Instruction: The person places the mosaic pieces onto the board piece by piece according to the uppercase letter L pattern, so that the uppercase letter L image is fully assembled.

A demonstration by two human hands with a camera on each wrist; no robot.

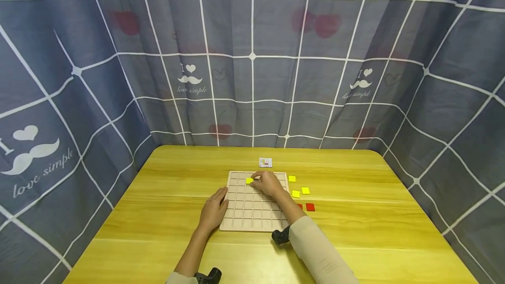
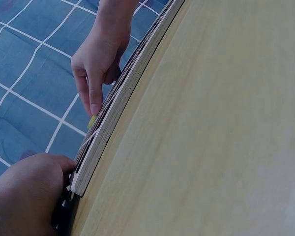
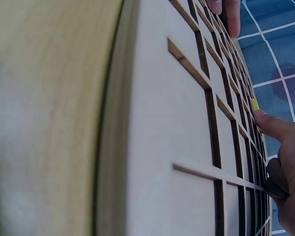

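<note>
A pale wooden grid board (image 1: 240,216) with square recesses lies on the table. My right hand (image 1: 268,184) reaches over its far part and pinches a small yellow square tile (image 1: 249,181) between thumb and fingers. In the right wrist view the right thumb (image 3: 270,123) meets the edge of that yellow tile (image 3: 255,104); the left wrist view shows the tile (image 2: 92,121) sticking out below the fingertips, close over the board. Along the board's left edge rests my left hand (image 1: 214,208), fingers extended, thumb against the rim.
Several loose yellow tiles (image 1: 305,190) lie right of the board, with a red tile (image 1: 310,207) nearer me and another partly behind the right forearm. A small printed grid card (image 1: 265,162) lies beyond the board. A grey checked curtain (image 1: 252,78) surrounds the table (image 1: 177,187).
</note>
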